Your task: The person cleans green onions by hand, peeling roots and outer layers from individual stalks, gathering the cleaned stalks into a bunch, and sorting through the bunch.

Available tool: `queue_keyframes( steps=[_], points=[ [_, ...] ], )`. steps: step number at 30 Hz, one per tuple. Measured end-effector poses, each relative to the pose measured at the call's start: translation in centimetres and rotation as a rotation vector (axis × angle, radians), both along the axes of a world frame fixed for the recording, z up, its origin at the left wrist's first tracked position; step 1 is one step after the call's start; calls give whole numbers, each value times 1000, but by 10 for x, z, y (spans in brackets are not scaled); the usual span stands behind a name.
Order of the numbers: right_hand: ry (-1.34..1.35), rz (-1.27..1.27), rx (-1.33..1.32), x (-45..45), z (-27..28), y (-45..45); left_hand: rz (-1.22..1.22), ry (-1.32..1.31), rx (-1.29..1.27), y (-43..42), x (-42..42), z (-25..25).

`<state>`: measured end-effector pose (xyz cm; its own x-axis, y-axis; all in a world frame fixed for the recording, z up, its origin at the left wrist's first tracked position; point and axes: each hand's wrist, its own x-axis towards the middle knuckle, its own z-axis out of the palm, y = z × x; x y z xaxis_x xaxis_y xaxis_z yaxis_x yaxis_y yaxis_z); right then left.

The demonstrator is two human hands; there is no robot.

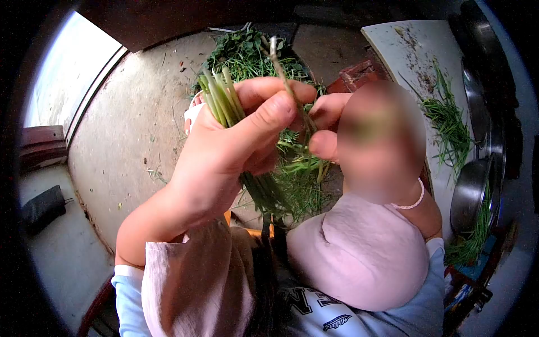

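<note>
My left hand (224, 140) is closed around a bunch of green stems (222, 98), their pale cut ends pointing up and thin leaves hanging below the palm. Between its thumb and index finger runs a thin brownish stalk (281, 70). To the right, my right hand (331, 126) has thumb and forefinger at the lower part of that stalk; the rest of this hand is blurred. Behind and beneath both hands lies a heap of leafy greens (241, 56) on the floor.
On the right, a white board (393, 42) bears soil crumbs and long green leaves (449, 118). Metal bowls (471, 194) stand along the right edge. A red-brown wooden piece (356, 76) is behind my right hand. A dark item (44, 209) lies at left.
</note>
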<state>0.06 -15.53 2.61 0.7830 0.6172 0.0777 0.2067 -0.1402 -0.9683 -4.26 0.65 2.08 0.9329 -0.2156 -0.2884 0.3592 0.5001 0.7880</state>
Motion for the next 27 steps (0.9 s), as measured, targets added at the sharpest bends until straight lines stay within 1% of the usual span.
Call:
queue_keyframes(
  steps=[1,3,5,6,8,9,11,15,17,19,21,23,25,26,27],
  points=[
    [11,-32,35,-2,1,-1,1,1,1,-1,1,1],
    [19,-62,73,-1,1,-2,35,-118,173,-2,2,3],
    [70,-36,42,1,-1,-4,-3,-124,166,-2,3,0],
    [72,-36,43,1,0,-3,-8,-182,161,-4,3,-2],
    [-67,-22,-35,0,3,-3,-1,-223,177,-4,3,-1],
    [-64,-22,-36,0,2,-2,3,-243,184,-5,3,-1],
    [102,-74,81,-1,0,-2,66,-157,398,-3,3,1],
    [111,-175,-10,1,3,-1,62,-251,433,-5,2,-2],
    [-62,-137,-7,2,0,-3,57,-243,425,-6,2,0],
    [-42,-121,-46,1,2,-3,53,-234,418,-7,1,0],
    [-295,-146,-158,2,4,-2,53,-231,447,-7,2,-1],
    [-299,-139,-136,4,1,1,57,-231,416,-7,2,-2],
    [-265,-270,-57,5,0,4,61,-229,386,-6,1,-4],
    [-370,-298,-45,13,-8,1,36,-240,382,-6,1,-4],
    [-301,-405,108,19,-13,4,10,-251,378,-5,0,-5]
  ],
)
